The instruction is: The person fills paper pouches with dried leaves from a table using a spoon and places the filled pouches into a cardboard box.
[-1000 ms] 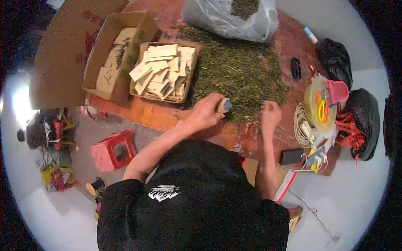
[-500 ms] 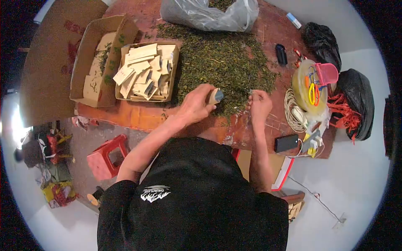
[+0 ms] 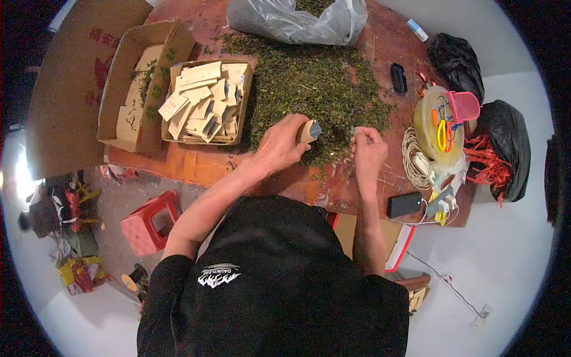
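Note:
My left hand [image 3: 282, 143] is closed around a small kraft-paper pouch [image 3: 307, 132], whose silvery mouth gapes toward the right. Across from it, my right hand [image 3: 369, 149] has its fingers pinched together. A tiny greyish bit shows at those fingertips, too small to name. Both hands are at the near edge of a wide spread of dried dark-green leaves [image 3: 315, 83] that look like tea. To the left, a shallow cardboard box [image 3: 244, 128] is heaped with similar paper pouches [image 3: 199, 98], some with silvery open ends.
A longer cardboard box [image 3: 119, 113] with leaf scraps stands at far left. A clear plastic bag [image 3: 267, 24] sits at the back. On the right are a round plastic tub [image 3: 425, 125], coiled cord [image 3: 413, 157], a black power bank [image 3: 405, 204] and black bags [image 3: 505, 143]. A red stool [image 3: 143, 229] stands below left.
My left hand has shifted slightly right and turned the pouch, so its mouth faces more to the right. My right hand has moved a little left, still pinched.

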The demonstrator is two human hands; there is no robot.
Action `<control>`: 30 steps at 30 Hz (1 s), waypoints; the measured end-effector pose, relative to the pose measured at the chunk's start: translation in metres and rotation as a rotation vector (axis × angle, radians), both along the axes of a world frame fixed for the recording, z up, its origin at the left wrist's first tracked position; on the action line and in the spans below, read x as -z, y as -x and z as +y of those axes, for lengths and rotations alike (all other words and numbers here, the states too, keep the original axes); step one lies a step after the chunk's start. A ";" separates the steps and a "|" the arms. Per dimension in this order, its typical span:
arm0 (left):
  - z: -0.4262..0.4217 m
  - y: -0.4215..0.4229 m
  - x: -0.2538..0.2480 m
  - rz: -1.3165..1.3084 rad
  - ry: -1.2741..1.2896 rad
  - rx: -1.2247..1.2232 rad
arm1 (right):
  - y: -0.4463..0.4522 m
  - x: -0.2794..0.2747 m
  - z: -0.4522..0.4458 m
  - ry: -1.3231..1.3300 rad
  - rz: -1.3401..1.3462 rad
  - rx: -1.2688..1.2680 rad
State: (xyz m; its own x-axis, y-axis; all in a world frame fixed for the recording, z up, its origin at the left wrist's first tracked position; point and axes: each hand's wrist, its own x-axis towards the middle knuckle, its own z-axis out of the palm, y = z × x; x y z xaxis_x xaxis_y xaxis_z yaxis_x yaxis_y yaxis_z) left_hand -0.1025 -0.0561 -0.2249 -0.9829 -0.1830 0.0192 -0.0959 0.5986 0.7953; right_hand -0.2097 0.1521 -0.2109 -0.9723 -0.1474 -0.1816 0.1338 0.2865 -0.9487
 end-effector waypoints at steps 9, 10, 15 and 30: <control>0.003 0.005 -0.002 -0.040 -0.007 -0.025 | -0.005 -0.030 -0.009 -0.177 0.139 -0.092; 0.003 0.006 -0.002 -0.044 -0.009 -0.028 | -0.006 -0.031 -0.010 -0.194 0.184 -0.111; 0.006 0.008 0.000 -0.014 0.022 -0.048 | -0.011 -0.041 -0.019 -0.310 0.393 -0.186; 0.009 0.011 0.001 0.003 0.032 -0.041 | -0.032 -0.065 -0.043 -0.667 0.744 -0.446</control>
State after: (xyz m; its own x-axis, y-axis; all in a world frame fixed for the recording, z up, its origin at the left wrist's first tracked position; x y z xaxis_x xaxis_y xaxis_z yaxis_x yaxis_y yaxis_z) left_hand -0.1136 -0.0474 -0.2260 -0.9745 -0.2226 0.0289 -0.1185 0.6197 0.7758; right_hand -0.1779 0.1089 -0.1455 -0.7555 -0.6035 0.2549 -0.6518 0.6530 -0.3856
